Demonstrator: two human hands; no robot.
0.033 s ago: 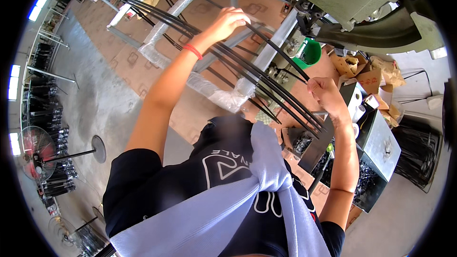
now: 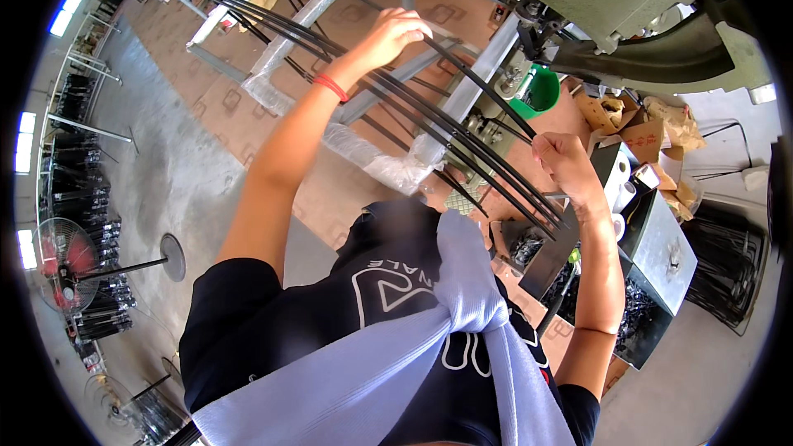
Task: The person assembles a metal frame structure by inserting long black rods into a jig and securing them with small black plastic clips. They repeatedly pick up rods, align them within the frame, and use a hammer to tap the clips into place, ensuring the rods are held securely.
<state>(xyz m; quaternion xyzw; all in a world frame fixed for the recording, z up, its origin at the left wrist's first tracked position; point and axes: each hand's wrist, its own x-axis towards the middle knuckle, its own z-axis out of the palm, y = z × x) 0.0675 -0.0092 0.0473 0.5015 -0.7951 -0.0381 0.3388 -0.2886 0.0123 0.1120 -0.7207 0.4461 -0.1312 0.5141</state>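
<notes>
A long thin black metal rod (image 2: 483, 89) slants from the upper left down toward the right, held in both my hands. My left hand (image 2: 393, 35), with a red band at the wrist, is closed around its middle stretch. Its near right end is in my closed right hand (image 2: 563, 165), which hides the tip. Below the held rod, several similar black rods (image 2: 467, 142) lie side by side across a metal frame (image 2: 388, 169) wrapped in clear film. My left forearm passes over these rods and covers part of them.
A large green machine (image 2: 611, 0) stands at the upper right, beside a green bucket (image 2: 542, 91). Cardboard boxes (image 2: 648, 140) and a metal cabinet (image 2: 663, 248) with small black parts are at the right. A standing fan (image 2: 62, 264) is at the far left.
My left hand has shifted very slightly up and to the left along with the rod. My right hand still grips the end in nearly the same place.
</notes>
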